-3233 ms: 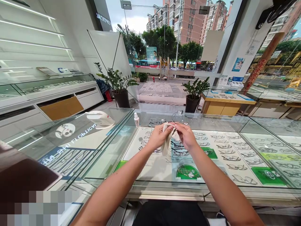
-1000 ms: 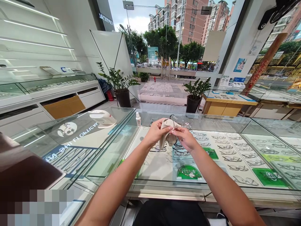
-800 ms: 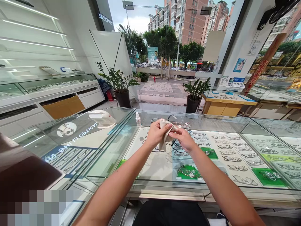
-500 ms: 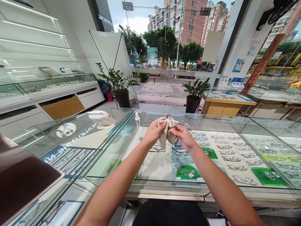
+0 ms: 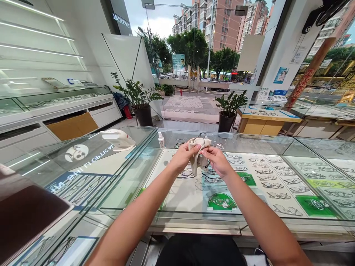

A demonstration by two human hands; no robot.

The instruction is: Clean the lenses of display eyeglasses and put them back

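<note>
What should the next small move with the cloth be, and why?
Probably ease the cloth down over the lower lens: that lens looks mostly uncovered, while the left hand pinches the cloth bunched about the upper part of the glasses and the right hand seems to steady them.

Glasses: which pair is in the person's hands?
The dark-framed pair partly covered by the pale cloth, between left hand and right hand; the pairs below lie inside the glass counter.

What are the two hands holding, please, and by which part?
Left hand: a pale cloth, by its upper folds, around part of the glasses; right hand: the same glasses, seemingly near the bridge.
</note>
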